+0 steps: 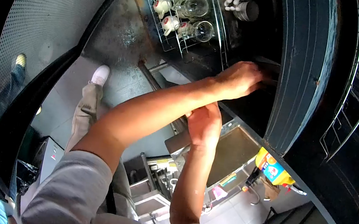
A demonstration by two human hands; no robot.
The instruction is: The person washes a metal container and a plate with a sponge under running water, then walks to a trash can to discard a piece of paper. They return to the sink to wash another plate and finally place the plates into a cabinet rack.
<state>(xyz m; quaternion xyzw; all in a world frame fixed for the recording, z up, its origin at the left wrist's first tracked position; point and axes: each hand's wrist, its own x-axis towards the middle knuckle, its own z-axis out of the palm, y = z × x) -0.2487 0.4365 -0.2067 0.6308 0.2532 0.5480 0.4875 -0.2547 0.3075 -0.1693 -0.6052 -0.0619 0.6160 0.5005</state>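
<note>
My left hand (239,80) reaches into a dark shelf opening, its fingers curled closed at the shadowed far side. Whatever they grip, if anything, is lost in the dark. Beneath my left forearm is my right hand (204,124), its fingers mostly hidden behind that arm. Near my left hand stands a wire rack (173,47) with several glass jugs (201,31) and small white pots (170,24) with red marks. White cups (247,11) are stacked beside the rack on the dark shelf.
A metal sink (241,152) lies below the shelf edge. Beside it hangs a yellow and blue packet (274,167). A dark post (302,70) stands right of my left hand, with a wire rack (345,115) beyond. A perforated panel (54,12) is at left.
</note>
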